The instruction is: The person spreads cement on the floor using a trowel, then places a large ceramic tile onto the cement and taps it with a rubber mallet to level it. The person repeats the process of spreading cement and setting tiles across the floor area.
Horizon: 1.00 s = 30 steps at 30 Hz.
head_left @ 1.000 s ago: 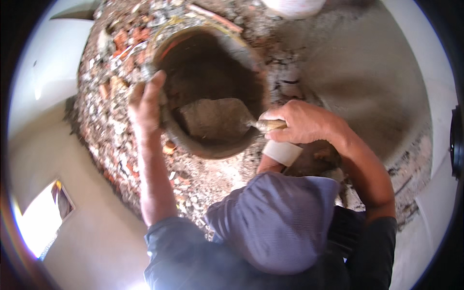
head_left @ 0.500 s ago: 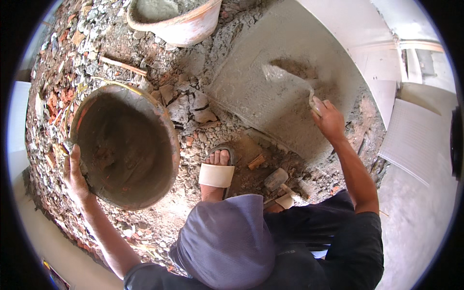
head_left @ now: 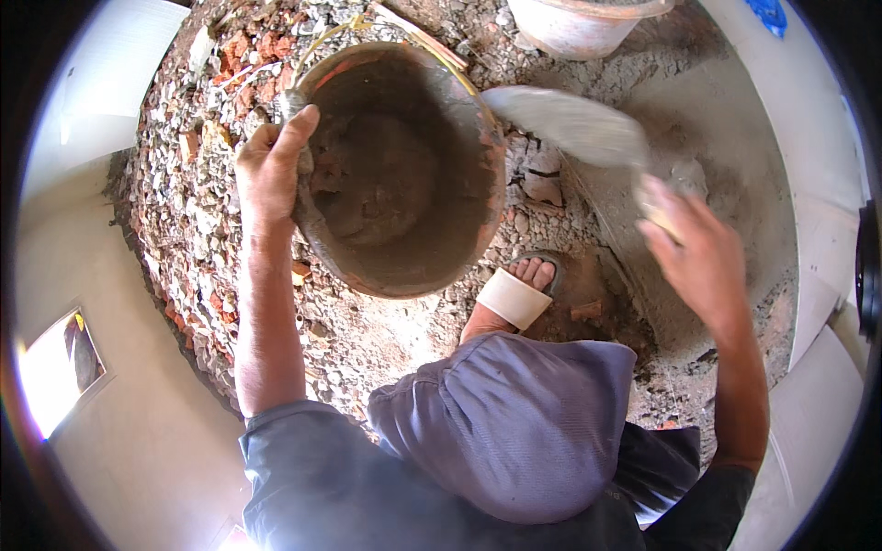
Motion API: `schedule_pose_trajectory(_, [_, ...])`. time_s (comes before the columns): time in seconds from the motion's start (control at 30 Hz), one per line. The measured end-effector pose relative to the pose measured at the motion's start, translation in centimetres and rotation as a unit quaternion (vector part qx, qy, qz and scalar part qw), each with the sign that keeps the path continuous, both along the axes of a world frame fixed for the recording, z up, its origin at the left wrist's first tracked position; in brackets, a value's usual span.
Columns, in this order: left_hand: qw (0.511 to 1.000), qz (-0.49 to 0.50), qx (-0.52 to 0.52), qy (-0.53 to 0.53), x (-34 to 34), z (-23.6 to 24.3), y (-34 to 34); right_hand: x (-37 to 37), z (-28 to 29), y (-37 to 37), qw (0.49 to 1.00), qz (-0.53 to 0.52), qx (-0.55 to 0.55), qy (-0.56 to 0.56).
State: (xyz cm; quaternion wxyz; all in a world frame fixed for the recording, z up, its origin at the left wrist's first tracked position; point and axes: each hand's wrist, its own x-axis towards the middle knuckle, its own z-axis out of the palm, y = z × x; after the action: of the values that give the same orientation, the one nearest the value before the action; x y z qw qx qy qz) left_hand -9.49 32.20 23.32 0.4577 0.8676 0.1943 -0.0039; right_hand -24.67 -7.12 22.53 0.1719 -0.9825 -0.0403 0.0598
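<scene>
My left hand (head_left: 268,179) is closed on the left rim of a round, mortar-caked bucket (head_left: 404,283), thumb over the edge. The bucket tilts toward me, showing a dark inside with grey mortar at its bottom. A thin yellowish handle (head_left: 323,41) loops over its far rim. In my right hand (head_left: 698,253) is a trowel (head_left: 574,127), blurred by motion, its blade pointing left with the tip by the bucket's right rim. Below and right of the blade lies a smoothed grey mortar surface (head_left: 735,239) with a small lump (head_left: 687,174) on it.
A pale tub (head_left: 579,35) stands at the far side. Stone and brick rubble (head_left: 197,184) covers the ground at left, and broken lumps (head_left: 542,179) lie right of the bucket. A sandalled foot (head_left: 516,296) is close below it. A pale wall (head_left: 813,156) borders the mortar at right.
The view has shifted. My left hand has brought the bucket rightward and nearer the mortar surface. My right hand has lifted the trowel off that surface and over toward the bucket's rim.
</scene>
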Motion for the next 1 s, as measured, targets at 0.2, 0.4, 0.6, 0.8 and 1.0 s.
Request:
schedule_pose_trajectory(0.2, [1.000,-0.016,0.023,-0.005,-0.2,0.6,-0.9,9.9,-3.7,14.2,0.981,0.153,-0.121,-0.007])
schedule_pose_trajectory(0.4, [0.999,-0.032,-0.007,0.008,-0.1,0.6,0.3,8.8,-5.8,18.4,0.971,0.223,-0.085,-0.001])
schedule_pose_trajectory(0.6, [0.999,-0.024,-0.032,0.011,0.1,0.6,0.4,6.7,-4.4,18.2,0.969,0.244,-0.039,0.017])
schedule_pose_trajectory(0.8, [0.998,-0.022,-0.065,-0.008,-0.5,0.3,0.1,7.1,-3.0,17.1,0.941,0.297,0.078,0.142])
schedule_pose_trajectory(1.0, [0.997,-0.063,0.041,0.000,-0.5,-0.8,3.4,8.2,-3.1,12.5,0.861,0.245,0.255,0.366])
